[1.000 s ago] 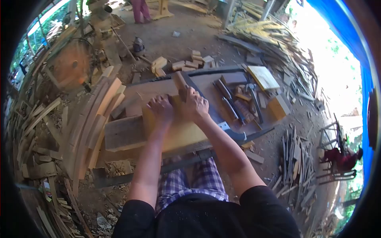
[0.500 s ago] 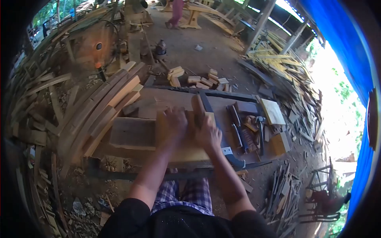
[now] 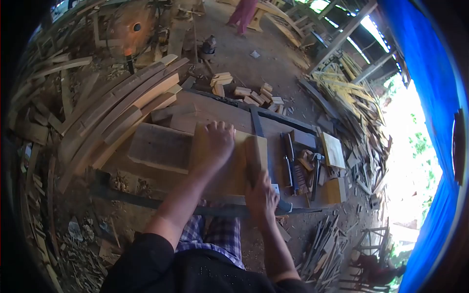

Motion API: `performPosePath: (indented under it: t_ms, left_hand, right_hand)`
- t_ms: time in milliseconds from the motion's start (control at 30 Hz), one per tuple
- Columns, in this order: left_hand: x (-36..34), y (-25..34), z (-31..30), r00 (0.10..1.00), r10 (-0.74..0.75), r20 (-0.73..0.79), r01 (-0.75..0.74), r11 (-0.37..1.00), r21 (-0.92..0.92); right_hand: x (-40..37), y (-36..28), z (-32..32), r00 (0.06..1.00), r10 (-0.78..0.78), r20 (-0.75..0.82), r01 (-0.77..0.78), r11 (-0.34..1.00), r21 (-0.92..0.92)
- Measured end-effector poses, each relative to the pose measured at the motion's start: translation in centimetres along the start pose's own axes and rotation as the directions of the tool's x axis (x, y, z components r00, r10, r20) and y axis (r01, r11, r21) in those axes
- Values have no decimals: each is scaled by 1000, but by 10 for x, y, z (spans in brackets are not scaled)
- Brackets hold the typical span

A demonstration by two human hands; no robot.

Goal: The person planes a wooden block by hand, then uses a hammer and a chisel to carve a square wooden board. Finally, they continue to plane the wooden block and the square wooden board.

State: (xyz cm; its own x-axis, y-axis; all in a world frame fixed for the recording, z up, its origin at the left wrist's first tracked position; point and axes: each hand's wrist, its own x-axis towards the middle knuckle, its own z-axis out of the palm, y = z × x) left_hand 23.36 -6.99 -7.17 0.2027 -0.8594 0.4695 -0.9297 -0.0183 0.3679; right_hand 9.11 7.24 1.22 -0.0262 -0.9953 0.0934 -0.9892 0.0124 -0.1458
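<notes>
A pale yellowish wooden board (image 3: pixel 234 173) lies on the workbench in front of me. My left hand (image 3: pixel 221 142) rests on its upper part, fingers curled at the far side. A narrow brown wood strip (image 3: pixel 254 158) lies along the board's right side. My right hand (image 3: pixel 262 196) is closed around the strip's near end. Beside that hand, a dark curved tool handle with a light metal plate (image 3: pixel 283 207) shows partly from behind it. Left of the pale board sits a darker wood block (image 3: pixel 159 146).
Long chisel-like tools (image 3: pixel 289 166), a hammer (image 3: pixel 317 168) and wood blocks (image 3: pixel 335 190) occupy the bench's right side. Curved timbers (image 3: pixel 122 112) are stacked at left. Small blocks (image 3: pixel 254 95) lie on the ground beyond. A person's leg (image 3: pixel 243 14) shows at the back.
My right hand has moved nearer to me, bringing the strip down along the board. My left hand has settled on the board. The whole view has shifted and tilted.
</notes>
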Motion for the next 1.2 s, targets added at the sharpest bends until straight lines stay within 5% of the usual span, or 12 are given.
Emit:
performPosePath:
  t_ms: [167,233,367,433,533,733,833,867,1000,1100,1200]
  left_hand:
    - [-4,-3,2,998,-14,56,17,998,-61]
    - [-2,-4,-1,999,-26,44,29,998,-61]
    - [-1,-5,2,999,-1,39,5,995,-96]
    - [0,2,-3,999,-12,42,16,996,-82]
    - [-3,6,-10,998,-20,56,23,998,-66]
    - [-5,2,-8,999,-27,38,32,991,-132]
    - [-4,-4,-5,999,-29,34,33,993,-116]
    - [-3,-5,0,999,-26,21,28,992,-122]
    - [2,2,-16,999,-1,33,4,994,-106]
    - [-3,6,-18,994,12,112,-10,1000,-26]
    - [2,0,-14,996,5,91,1,998,-66]
  right_hand:
    - [131,-21,24,993,-90,-80,89,996,-10]
    - [146,-22,20,999,-42,1,42,999,-3]
    - [32,17,7,987,-156,-45,148,977,-155]
    - [-31,25,-7,997,-73,19,75,985,-152]
    - [-31,20,-11,997,-1,82,7,998,-67]
    - [143,-8,31,990,-118,-75,112,991,-75]
    - [143,-6,17,994,-106,-8,105,993,-45]
    - [121,17,32,963,-224,-151,215,974,-69]
    - [-21,41,-9,997,-67,-37,63,994,-93]
    - [-43,44,-14,996,49,68,-46,998,-49]
    - [28,19,-5,999,38,21,-36,991,-125]
